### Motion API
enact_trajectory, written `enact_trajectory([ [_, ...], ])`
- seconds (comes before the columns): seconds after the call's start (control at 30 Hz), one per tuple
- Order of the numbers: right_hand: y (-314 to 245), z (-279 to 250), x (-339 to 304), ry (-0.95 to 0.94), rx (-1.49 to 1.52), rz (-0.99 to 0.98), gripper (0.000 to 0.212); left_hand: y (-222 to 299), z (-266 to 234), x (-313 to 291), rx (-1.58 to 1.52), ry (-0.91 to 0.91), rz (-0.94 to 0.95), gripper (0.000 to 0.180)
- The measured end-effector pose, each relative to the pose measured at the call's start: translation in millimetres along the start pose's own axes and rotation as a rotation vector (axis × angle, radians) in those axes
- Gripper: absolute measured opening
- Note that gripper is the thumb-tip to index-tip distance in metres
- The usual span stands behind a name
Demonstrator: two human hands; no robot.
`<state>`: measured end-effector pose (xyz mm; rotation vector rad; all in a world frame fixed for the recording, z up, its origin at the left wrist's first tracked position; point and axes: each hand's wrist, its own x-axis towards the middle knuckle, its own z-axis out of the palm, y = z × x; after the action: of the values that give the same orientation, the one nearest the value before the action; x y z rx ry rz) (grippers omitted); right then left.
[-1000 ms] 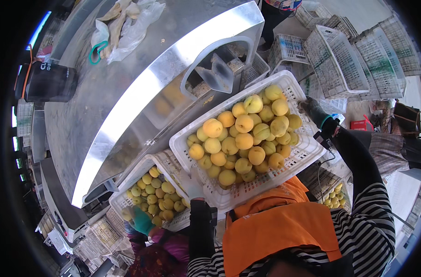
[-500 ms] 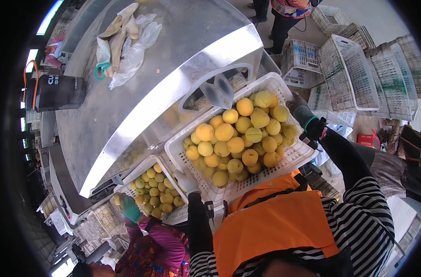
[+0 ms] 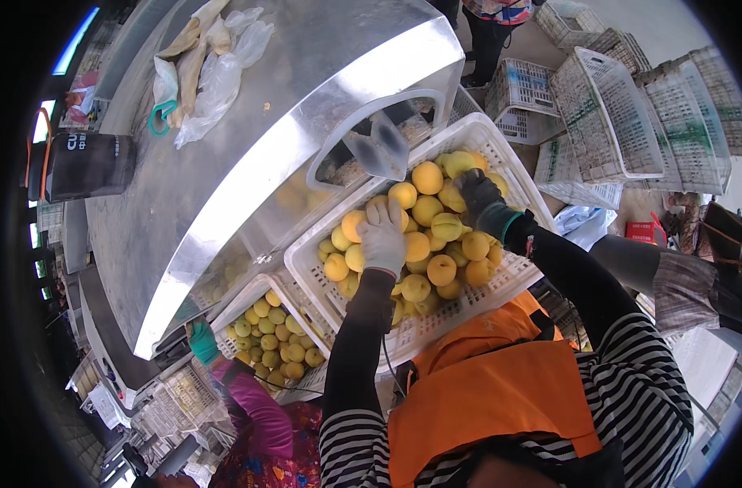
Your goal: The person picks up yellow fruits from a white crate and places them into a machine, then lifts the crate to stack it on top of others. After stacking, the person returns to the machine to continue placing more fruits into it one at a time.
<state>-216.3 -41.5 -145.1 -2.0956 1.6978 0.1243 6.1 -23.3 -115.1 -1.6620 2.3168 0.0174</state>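
Yellow peaches [image 3: 446,227] are heaped in a white plastic crate [image 3: 371,340] in front of me, under the metal chute. My left hand [image 3: 382,238], in a pale glove, rests on the heap left of the middle, fingers stretched apart over the fruit. Farther right, my right hand [image 3: 481,198] wears a dark glove with a green cuff; its fingers lie spread on peaches near the crate's far right side. Neither hand visibly grips a single peach, though both palms are hidden.
A steel table [image 3: 249,154] curves across the far side, with gloves and a clear plastic bag [image 3: 220,85] on it. To my left, a co-worker's green-gloved hand [image 3: 202,342] is beside a second crate of peaches [image 3: 269,337]. Stacked crates [image 3: 602,114] stand at right.
Both my hands have moved from the crate's rim onto the peaches, the left forward, the right inward. The co-worker's hand has shifted slightly left and up.
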Motion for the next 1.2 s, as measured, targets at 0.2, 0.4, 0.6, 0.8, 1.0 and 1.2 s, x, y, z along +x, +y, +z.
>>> enact_trajectory([
  [0.2, -20.4, -12.3, -51.1, 0.39, 0.7, -0.102, 0.075, -19.0, 9.6, -10.0, -0.229, -0.052, 0.082, 0.078],
  [0.4, -86.9, -85.6, -96.0, 0.606, 0.78, -0.268, 0.078, 5.0, -85.5, -79.1, -2.586, -0.184, -0.065, 0.059],
  [0.6, -112.5, -108.5, -87.3, 0.574, 0.702, -0.333, 0.078, -9.6, -40.4, -94.5, -1.517, 0.206, 0.014, 0.066],
  [0.8, -119.4, -89.6, 4.9, 0.787, 0.492, -0.163, 0.078, -23.4, -66.3, -98.9, -2.374, 0.016, -0.165, 0.067],
  [1.0, -122.8, -123.4, 87.5, 0.326, 0.25, 0.155, 0.091, -19.7, -81.1, -70.4, -2.529, 0.2, -0.119, 0.052],
  [1.2, -130.6, -137.3, -19.4, 0.694, 0.88, -0.494, 0.087, -16.1, -79.9, -55.2, -2.565, 0.382, -0.088, 0.044],
])
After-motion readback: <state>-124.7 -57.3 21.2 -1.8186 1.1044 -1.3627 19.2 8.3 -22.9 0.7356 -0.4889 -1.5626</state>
